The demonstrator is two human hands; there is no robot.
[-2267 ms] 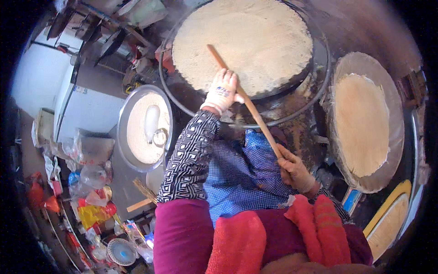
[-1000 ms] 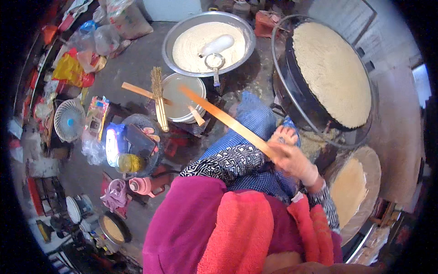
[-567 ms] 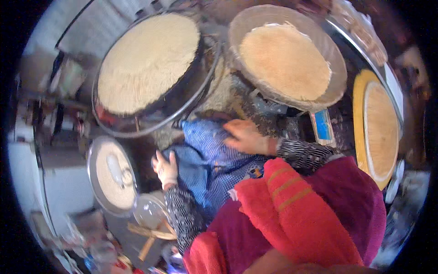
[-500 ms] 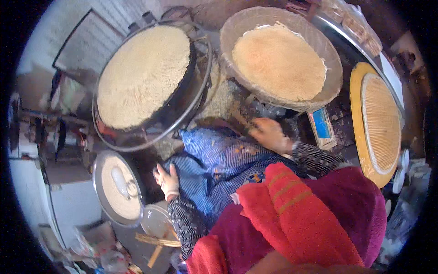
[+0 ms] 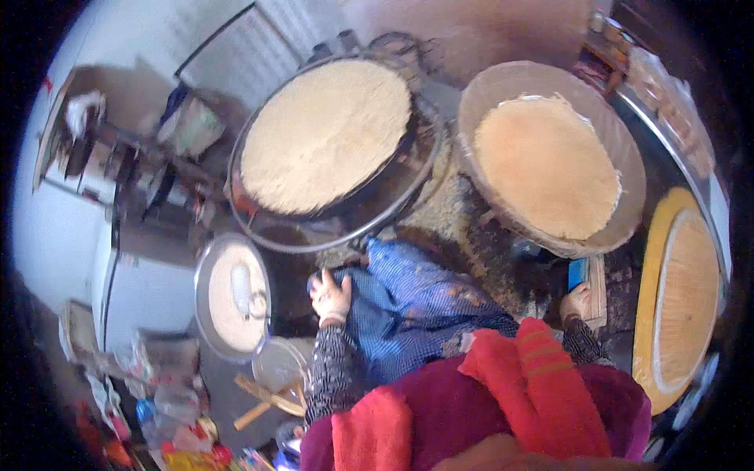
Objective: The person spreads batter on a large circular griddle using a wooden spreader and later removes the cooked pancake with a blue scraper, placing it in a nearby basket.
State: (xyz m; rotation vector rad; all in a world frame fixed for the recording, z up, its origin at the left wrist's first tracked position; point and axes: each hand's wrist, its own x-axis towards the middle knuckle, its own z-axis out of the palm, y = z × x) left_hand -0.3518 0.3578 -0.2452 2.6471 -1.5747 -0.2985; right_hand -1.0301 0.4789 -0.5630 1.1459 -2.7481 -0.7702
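My left hand point(image 5: 331, 297) lies on the checked blue apron point(image 5: 373, 310) over my knee, fingers spread, holding nothing. Down at the right, my right hand point(image 5: 577, 303) is at a small light wooden frame with a blue panel point(image 5: 597, 289). Its fingers look curled over the frame's near left part, and the hand covers some of the blue. Ahead of me is a round dark griddle heaped with a pale, crumbly-looking layer point(image 5: 326, 137). Right of it stands a large lined basket point(image 5: 496, 206) with a tan round mass point(image 5: 546, 165) inside.
Left of my knee is a metal basin of pale powder or batter point(image 5: 224, 314) with a ladle-like white tool point(image 5: 241, 282) in it. A clear bowl point(image 5: 276, 367) and wooden sticks point(image 5: 267, 396) lie nearer. A yellow-rimmed round tray point(image 5: 652, 314) leans at the right.
My right hand has gone from over the apron, right and down to the blue-panelled frame. My left hand stays on the knee. The whole view has shifted, so things appear farther right.
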